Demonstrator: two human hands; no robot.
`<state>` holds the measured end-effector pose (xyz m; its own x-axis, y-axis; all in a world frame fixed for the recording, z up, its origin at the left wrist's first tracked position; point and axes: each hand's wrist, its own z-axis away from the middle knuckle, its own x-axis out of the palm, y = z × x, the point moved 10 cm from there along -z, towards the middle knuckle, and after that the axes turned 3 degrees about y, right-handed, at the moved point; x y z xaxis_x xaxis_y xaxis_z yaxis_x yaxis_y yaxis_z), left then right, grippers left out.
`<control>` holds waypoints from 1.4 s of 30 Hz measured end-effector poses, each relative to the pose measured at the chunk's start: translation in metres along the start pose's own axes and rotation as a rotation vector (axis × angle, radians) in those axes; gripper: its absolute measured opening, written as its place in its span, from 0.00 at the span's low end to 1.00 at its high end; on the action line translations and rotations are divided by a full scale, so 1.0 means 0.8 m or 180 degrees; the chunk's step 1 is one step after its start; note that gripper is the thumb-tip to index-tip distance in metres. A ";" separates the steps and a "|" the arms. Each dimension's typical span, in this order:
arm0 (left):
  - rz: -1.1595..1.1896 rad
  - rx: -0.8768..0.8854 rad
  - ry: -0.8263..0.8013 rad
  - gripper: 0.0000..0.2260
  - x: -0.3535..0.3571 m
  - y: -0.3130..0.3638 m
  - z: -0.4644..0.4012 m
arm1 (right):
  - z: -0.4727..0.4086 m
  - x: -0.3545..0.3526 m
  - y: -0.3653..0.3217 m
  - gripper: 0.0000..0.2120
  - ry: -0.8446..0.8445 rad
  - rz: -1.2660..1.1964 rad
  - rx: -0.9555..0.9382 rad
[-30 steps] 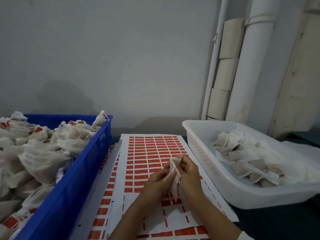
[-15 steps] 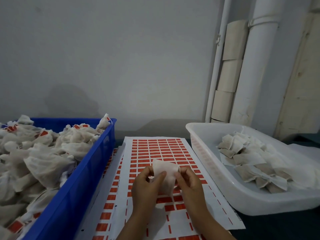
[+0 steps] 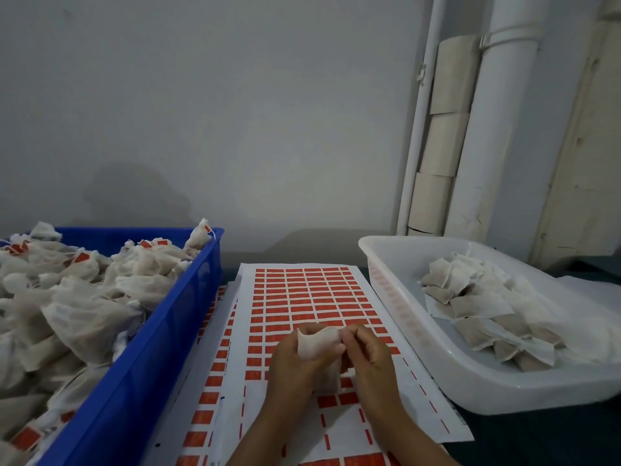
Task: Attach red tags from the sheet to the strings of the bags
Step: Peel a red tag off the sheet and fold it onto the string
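Over the tag sheet [image 3: 302, 290] at lower centre of the frame, your left hand [image 3: 295, 364] grips one bag [image 3: 317, 344] while your right hand [image 3: 366, 354] pinches its top edge, seemingly searching the string; next you probably need to free it and peel a red tag.

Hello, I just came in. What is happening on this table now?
A person holds one white bag with both hands, left hand and right hand, above the sheet of red tags. No tag shows on this bag yet. The blue crate on the left is full of bags with red tags; the white tray on the right holds bags without tags.
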<state>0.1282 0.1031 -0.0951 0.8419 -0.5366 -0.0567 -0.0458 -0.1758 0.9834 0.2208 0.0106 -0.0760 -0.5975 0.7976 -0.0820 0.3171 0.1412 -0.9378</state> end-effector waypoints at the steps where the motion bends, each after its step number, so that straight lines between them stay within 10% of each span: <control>1: 0.0164 0.0049 -0.0115 0.08 0.005 0.003 0.001 | 0.001 0.001 0.001 0.06 -0.0021 0.0019 0.0004; 22: -0.0565 0.0280 0.0540 0.04 -0.028 0.013 0.000 | 0.001 0.000 -0.017 0.05 -0.0050 0.0762 -0.0555; 42: 0.0360 -0.0570 0.1777 0.06 -0.139 -0.015 -0.004 | -0.019 -0.076 -0.024 0.09 0.0782 0.1096 -0.0606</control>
<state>0.0364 0.1675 -0.0998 0.9946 -0.0204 0.1014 -0.1009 0.0252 0.9946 0.2620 -0.0314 -0.0481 -0.2488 0.9291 -0.2738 0.6099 -0.0693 -0.7895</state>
